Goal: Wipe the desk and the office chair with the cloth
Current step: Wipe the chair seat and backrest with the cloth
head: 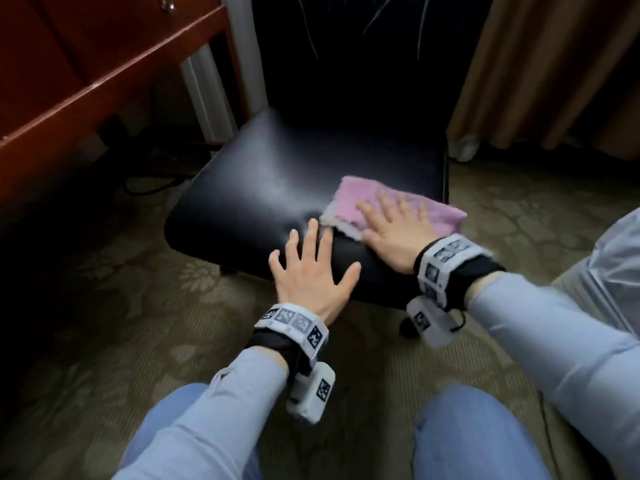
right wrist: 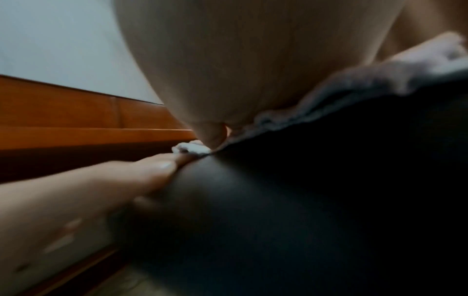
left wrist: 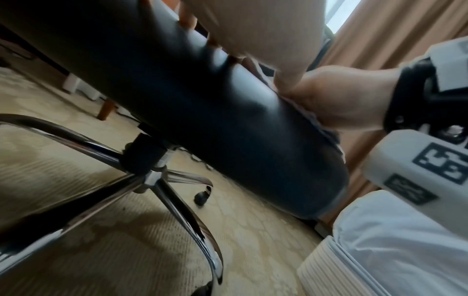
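Observation:
A black leather office chair (head: pixel 270 174) stands in front of me, its seat facing up. A pink cloth (head: pixel 353 202) lies flat on the right front part of the seat. My right hand (head: pixel 391 230) presses on the cloth with straight, spread fingers. My left hand (head: pixel 311 271) rests flat on the seat's front edge, fingers spread, just left of the cloth. In the left wrist view the seat's front edge (left wrist: pixel 202 112) and the chrome star base (left wrist: pixel 152 180) show from below. In the right wrist view the cloth's pale edge (right wrist: pixel 354 86) lies under my palm.
A reddish wooden desk (head: pixel 69 64) stands at the left, cables on the floor beneath it. Tan curtains (head: pixel 554 64) hang at the right. Patterned carpet (head: pixel 121 323) surrounds the chair. My knees (head: pixel 467 434) are at the bottom of the head view.

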